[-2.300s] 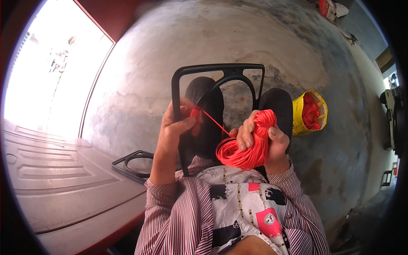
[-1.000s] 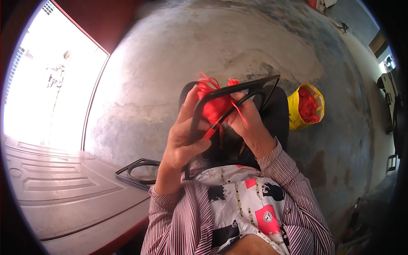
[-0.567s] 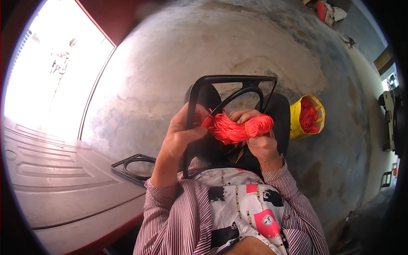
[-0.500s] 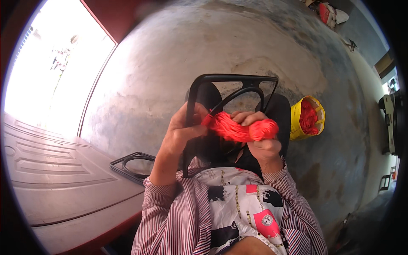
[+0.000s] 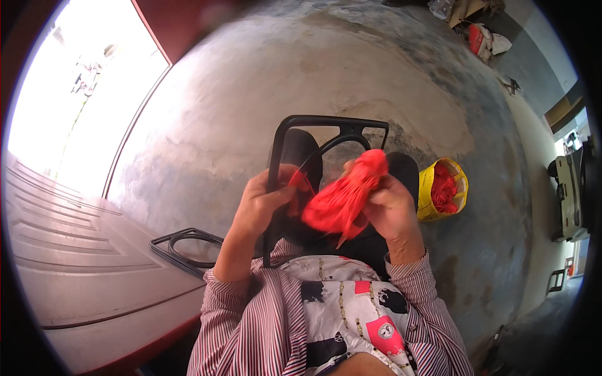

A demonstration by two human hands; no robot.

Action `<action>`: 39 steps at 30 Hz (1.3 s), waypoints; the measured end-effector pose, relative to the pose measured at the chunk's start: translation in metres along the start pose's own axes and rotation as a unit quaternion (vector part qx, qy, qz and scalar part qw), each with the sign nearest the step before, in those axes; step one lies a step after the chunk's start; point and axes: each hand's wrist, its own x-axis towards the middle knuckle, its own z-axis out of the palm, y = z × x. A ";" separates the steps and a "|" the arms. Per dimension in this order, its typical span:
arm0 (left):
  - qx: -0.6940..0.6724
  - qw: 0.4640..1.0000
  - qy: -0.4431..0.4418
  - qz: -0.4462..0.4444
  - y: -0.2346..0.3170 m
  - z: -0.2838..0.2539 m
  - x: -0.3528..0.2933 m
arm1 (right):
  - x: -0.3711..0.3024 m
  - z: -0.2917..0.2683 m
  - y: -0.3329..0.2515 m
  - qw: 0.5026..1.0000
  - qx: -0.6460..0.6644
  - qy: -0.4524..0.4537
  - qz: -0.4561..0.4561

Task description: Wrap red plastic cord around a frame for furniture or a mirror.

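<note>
A black frame [image 5: 274, 150] with a ring inside its outline stands tilted over my lap. My left hand [image 5: 260, 197] is closed around the frame's left bar, with red cord at its fingertips. In my right hand [image 5: 394, 210] is a bundle of red cord [image 5: 343, 199], gripped near its bunched upper end and hanging loosely toward the lower left. The bundle is in front of the ring's right part and hides it. A thin red strand runs near my left fingers.
To my right on the floor stands a yellow bag [image 5: 428, 199] with more red cord [image 5: 444, 189] inside. Another black frame [image 5: 182, 247] lies at my left, by a pale panelled door [image 5: 75, 250]. A dark-trousered knee shows on each side of the ring.
My right hand has turned the cord bundle from nearly level to slanting, its bunched end now up and right. The bundle has come away from my left fingers. The frame shifted slightly left.
</note>
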 end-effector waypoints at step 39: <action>0.250 0.954 -0.003 0.163 0.009 0.015 -0.007 | 0.006 0.032 0.000 0.976 -0.213 -0.022 -0.024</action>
